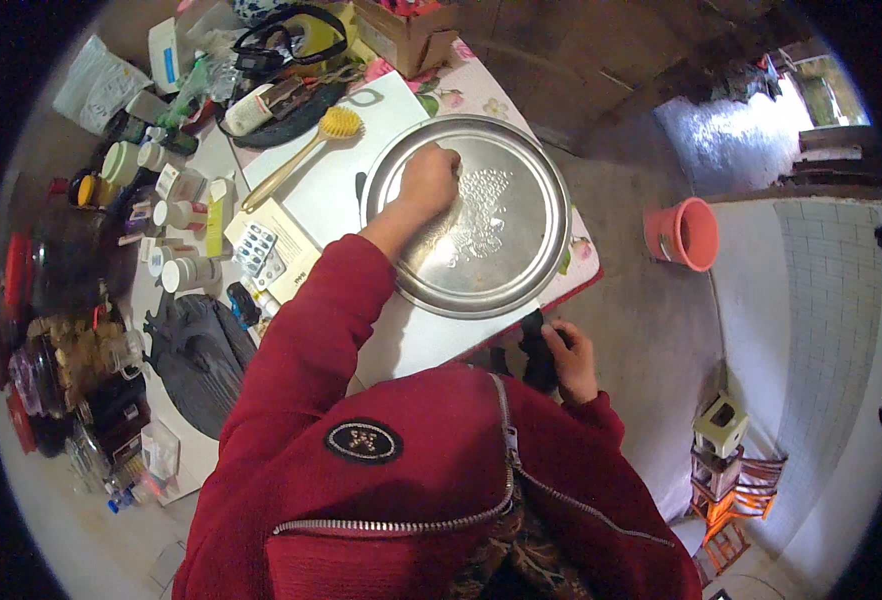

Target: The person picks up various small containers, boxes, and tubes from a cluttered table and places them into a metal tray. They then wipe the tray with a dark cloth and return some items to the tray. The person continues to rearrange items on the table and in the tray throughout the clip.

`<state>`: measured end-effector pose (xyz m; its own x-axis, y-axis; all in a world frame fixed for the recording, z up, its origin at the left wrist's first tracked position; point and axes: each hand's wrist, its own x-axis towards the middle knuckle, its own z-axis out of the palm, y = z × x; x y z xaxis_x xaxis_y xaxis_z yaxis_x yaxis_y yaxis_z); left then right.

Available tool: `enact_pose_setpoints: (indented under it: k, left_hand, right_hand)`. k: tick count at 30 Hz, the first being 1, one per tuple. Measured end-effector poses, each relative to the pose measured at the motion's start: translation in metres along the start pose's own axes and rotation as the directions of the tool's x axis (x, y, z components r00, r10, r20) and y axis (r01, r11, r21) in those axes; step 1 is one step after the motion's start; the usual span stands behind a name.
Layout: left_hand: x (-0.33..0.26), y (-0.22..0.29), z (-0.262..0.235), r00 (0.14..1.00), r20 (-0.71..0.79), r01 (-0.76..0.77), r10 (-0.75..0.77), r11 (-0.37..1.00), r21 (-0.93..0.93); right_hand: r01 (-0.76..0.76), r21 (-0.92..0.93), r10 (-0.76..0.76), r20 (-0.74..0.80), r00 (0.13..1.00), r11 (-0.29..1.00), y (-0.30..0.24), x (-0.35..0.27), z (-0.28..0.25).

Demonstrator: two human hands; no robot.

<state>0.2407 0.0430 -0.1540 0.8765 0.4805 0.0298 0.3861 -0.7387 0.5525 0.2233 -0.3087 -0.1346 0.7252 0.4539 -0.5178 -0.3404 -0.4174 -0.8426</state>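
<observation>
A round silver metal tray [551, 190] lies on the table, with shiny wet-looking marks across its middle. Over its left half, my left hand [429, 182] is closed in a fist; whatever its fingers hold, if anything, is hidden. At the table's front right edge, my right hand [573, 360] is closed on a black cloth-like thing [537, 350] that hangs below the edge. A yellow-bristled brush [301, 160] with a long wooden handle rests left of the tray. Nearer my left sleeve are a blister pack of pills [255, 248] and a small booklet [291, 235].
White pill bottles [189, 272] and other containers crowd the table's left side, by a dark grey leaf-shaped object [196, 350]. A black bag [279, 125] and a cardboard box [406, 35] stand at the back. On the floor at right are a pink bucket [683, 235] and stacked stools [731, 480].
</observation>
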Motion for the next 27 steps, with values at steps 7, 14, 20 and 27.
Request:
enact_pose_setpoints:
  k: [7, 14, 20, 27]
  left_hand:
    - [-0.012, 0.001, 0.001, 0.994, -0.105, -0.040, 0.036, 0.999, -0.029]
    - [-0.010, -0.006, -0.005, 0.994, -0.106, -0.040, 0.040, 0.999, 0.003]
    - [-0.005, -0.009, -0.011, 0.999, 0.035, 0.016, -0.015, 1.000, -0.015]
    - [-0.020, -0.001, -0.011, 1.000, -0.023, -0.015, 0.016, 0.998, 0.063]
  right_hand:
    - [0.011, -0.089, -0.012, -0.007, 1.000, 0.996, -0.008, 0.004, 0.002]
    - [0.028, -0.047, -0.029, -0.016, 0.999, 0.998, -0.002, 0.006, 0.003]
    - [0.041, -0.022, -0.041, 0.006, 0.999, 0.999, 0.001, 0.007, 0.004]
    - [0.031, 0.035, -0.032, 0.029, 0.999, 0.999, -0.005, 0.005, 0.006]
